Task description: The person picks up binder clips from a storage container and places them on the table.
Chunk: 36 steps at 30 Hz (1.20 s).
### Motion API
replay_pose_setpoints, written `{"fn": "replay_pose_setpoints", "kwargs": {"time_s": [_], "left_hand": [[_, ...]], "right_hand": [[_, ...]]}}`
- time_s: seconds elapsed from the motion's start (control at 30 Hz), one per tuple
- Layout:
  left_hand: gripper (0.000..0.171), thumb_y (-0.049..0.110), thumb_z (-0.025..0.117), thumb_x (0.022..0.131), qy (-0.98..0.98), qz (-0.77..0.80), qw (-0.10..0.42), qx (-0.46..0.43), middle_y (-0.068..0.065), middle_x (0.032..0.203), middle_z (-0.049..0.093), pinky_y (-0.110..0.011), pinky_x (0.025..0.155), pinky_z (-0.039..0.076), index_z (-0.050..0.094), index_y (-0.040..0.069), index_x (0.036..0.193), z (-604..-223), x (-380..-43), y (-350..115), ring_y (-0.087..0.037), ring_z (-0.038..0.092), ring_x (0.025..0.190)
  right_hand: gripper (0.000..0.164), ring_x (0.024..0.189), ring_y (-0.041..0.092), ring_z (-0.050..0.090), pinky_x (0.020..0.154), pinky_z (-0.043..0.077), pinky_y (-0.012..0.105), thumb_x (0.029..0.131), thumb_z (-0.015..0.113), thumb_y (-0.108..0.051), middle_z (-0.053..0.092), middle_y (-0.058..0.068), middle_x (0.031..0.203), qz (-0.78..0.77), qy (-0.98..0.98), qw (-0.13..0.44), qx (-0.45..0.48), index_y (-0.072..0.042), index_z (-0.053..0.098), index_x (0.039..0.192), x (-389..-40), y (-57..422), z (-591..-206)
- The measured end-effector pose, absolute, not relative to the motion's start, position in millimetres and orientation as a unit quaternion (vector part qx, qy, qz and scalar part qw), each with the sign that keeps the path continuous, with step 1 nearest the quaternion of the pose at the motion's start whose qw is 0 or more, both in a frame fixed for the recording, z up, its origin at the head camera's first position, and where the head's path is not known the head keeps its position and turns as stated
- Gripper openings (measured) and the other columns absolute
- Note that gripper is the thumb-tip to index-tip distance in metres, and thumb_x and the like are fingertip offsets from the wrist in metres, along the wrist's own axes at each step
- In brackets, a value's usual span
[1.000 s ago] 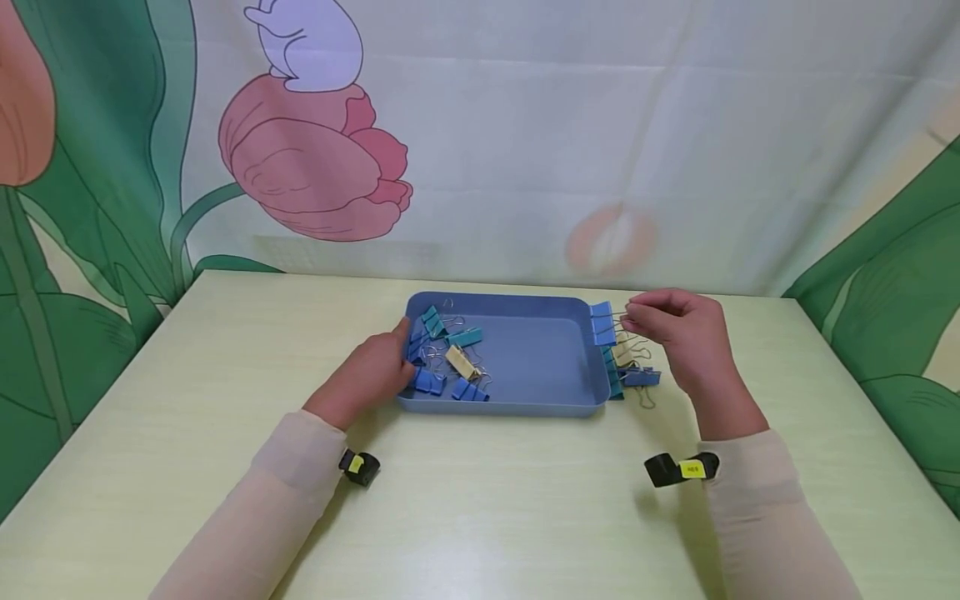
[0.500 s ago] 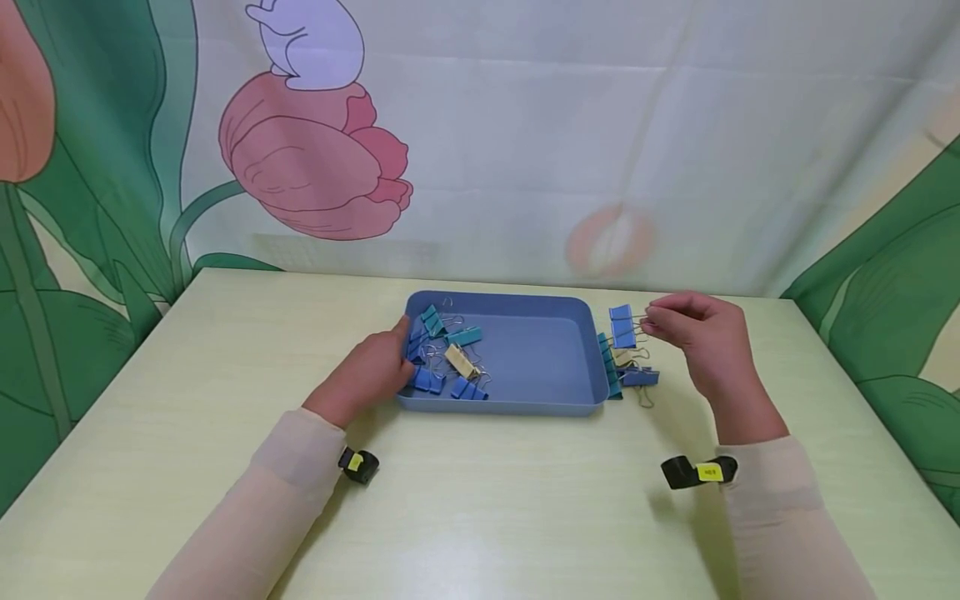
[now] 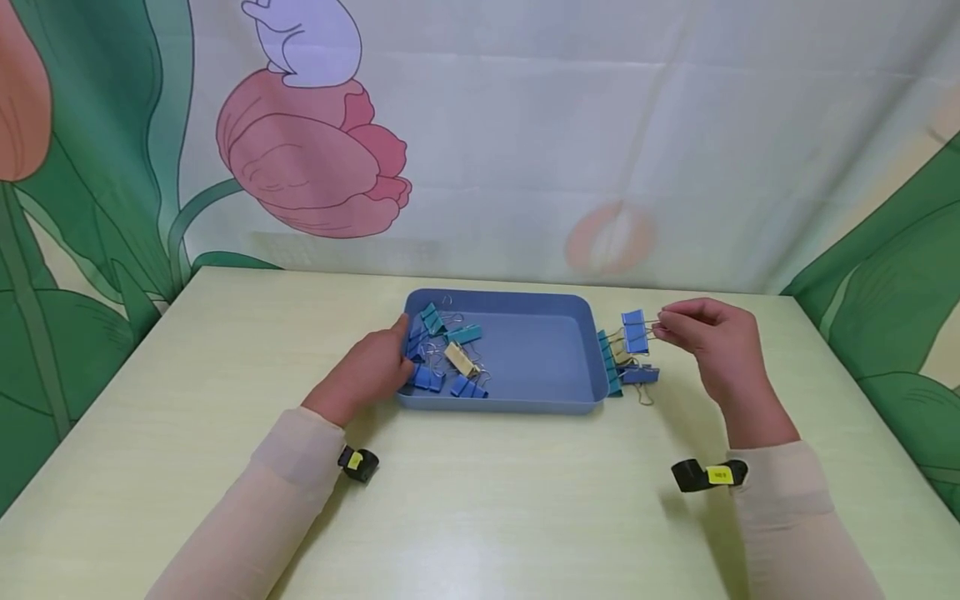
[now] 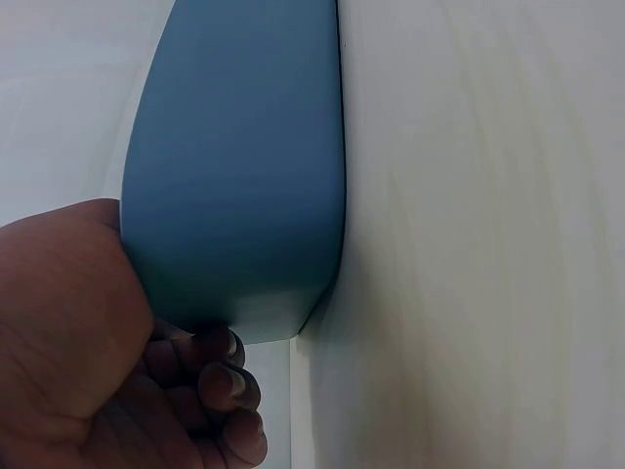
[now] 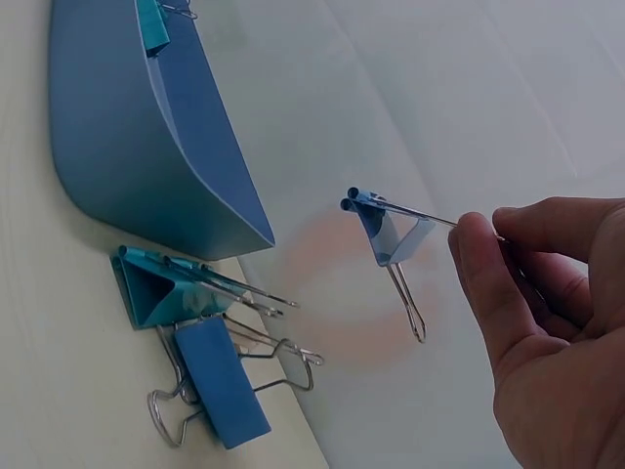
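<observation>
A blue plastic tray (image 3: 536, 358) sits on the table, with several blue, teal and cream binder clips gathered at its left end. My left hand (image 3: 367, 371) grips the tray's left end, thumb over the rim; the left wrist view shows curled fingers (image 4: 229, 386) against the outer wall. Beyond the tray's right end, my right hand (image 3: 716, 342) pinches a blue binder clip (image 3: 634, 332) by a wire handle, in the air. Below that clip lie a teal binder clip (image 5: 176, 288), a blue binder clip (image 5: 223, 381) and a partly hidden cream binder clip (image 3: 619, 350).
The pale table (image 3: 480, 500) reaches back to a hanging printed cloth (image 3: 510, 167) with flowers and a white animal. A teal clip (image 5: 153, 26) shows above the tray rim in the right wrist view. Black straps (image 3: 708, 476) with cameras are worn at both wrists.
My right hand has moved right and slightly down with the blue binder clip, away from the tray's right rim. My left hand and the tray have stayed in place.
</observation>
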<state>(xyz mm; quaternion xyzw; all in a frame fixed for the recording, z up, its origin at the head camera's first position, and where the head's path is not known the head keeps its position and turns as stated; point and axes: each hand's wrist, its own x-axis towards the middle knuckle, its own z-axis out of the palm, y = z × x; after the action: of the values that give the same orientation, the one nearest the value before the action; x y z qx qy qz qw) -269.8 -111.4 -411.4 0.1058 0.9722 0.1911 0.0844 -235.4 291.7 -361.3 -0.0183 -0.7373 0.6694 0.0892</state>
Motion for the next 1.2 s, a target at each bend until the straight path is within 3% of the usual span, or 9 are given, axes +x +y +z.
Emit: {"fn": "replay_pose_setpoints", "kwargs": {"time_s": [0.3, 0.8, 1.2], "left_hand": [[0.071, 0.015, 0.049, 0.095, 0.972, 0.191, 0.090, 0.102, -0.021, 0.155, 0.033, -0.037, 0.089, 0.048, 0.013, -0.004, 0.153, -412, -271, -111, -0.028, 0.053, 0.109], [0.071, 0.013, 0.050, 0.093, 0.972, 0.189, 0.080, 0.115, -0.025, 0.148, 0.042, -0.038, 0.085, 0.045, 0.015, -0.007, 0.152, -409, -270, -113, -0.027, 0.054, 0.098], [0.071, 0.013, 0.049, 0.094, 0.971, 0.191, 0.091, 0.111, -0.024, 0.148, 0.043, -0.034, 0.078, 0.044, 0.014, -0.006, 0.152, -410, -270, -113, -0.025, 0.055, 0.092]], "right_hand": [[0.028, 0.079, 0.008, 0.072, 0.075, 0.054, 0.020, 0.086, 0.071, -0.013, 0.067, 0.000, 0.093, 0.682, -0.726, 0.090, -0.024, 0.004, 0.065, 0.108, -233, 306, -370], [0.012, 0.077, 0.006, 0.072, 0.074, 0.054, 0.019, 0.086, 0.072, -0.013, 0.066, -0.001, 0.093, 0.696, -0.708, 0.091, -0.077, -0.009, 0.070, 0.097, -235, 328, -379], [0.012, 0.075, 0.006, 0.072, 0.074, 0.055, 0.019, 0.086, 0.072, -0.012, 0.066, -0.002, 0.090, 0.706, -0.690, 0.093, -0.127, -0.008, 0.070, 0.097, -244, 338, -389]]}}
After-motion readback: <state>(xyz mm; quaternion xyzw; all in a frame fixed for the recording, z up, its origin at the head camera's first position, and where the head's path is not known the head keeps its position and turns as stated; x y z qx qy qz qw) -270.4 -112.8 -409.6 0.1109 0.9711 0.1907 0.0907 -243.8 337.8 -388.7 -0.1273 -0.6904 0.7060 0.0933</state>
